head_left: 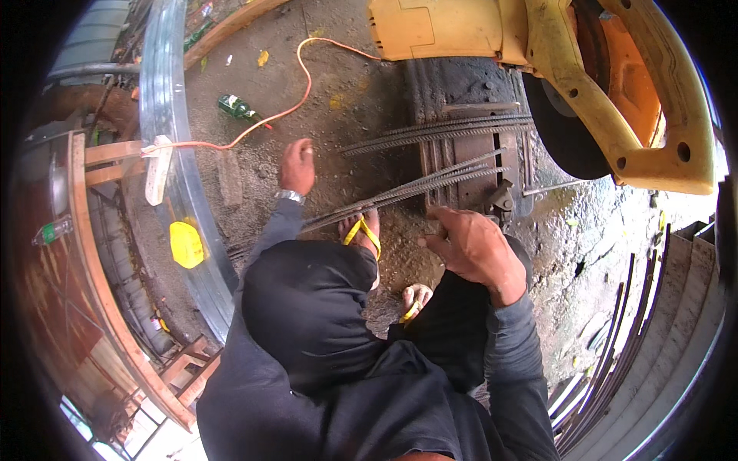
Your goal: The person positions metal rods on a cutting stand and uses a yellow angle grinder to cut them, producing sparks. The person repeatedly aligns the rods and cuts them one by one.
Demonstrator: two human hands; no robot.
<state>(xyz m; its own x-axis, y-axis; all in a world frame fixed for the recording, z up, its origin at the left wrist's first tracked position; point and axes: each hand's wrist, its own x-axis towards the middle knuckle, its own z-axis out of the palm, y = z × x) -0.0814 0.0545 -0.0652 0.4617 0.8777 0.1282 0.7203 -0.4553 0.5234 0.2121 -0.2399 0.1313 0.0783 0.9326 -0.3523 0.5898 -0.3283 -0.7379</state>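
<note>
My left hand (298, 167), with a metal-banded watch (290, 197) on its wrist, is above the wet ground, left of the steel rods. Its fingers point away and are foreshortened, so their grip cannot be made out. Over my right knee, my right hand (480, 250) has thumb and forefinger apart with nothing between them. It is close to the clamp (501, 198) of a yellow cut-off saw (461, 29). Two bundles of ribbed rebar lie across the saw's base (473, 154): a far bundle (438, 132) and a near bundle (407, 188), which runs left past my foot (361, 228). The dark cutting disc (557, 131) stands right of them.
An orange cord (309, 73) runs from the saw to the left. A green bottle (237, 107) lies beside it. Long metal channels (165, 92) and a yellow object (186, 244) are at left. Stacked steel sections (669, 307) are at right.
</note>
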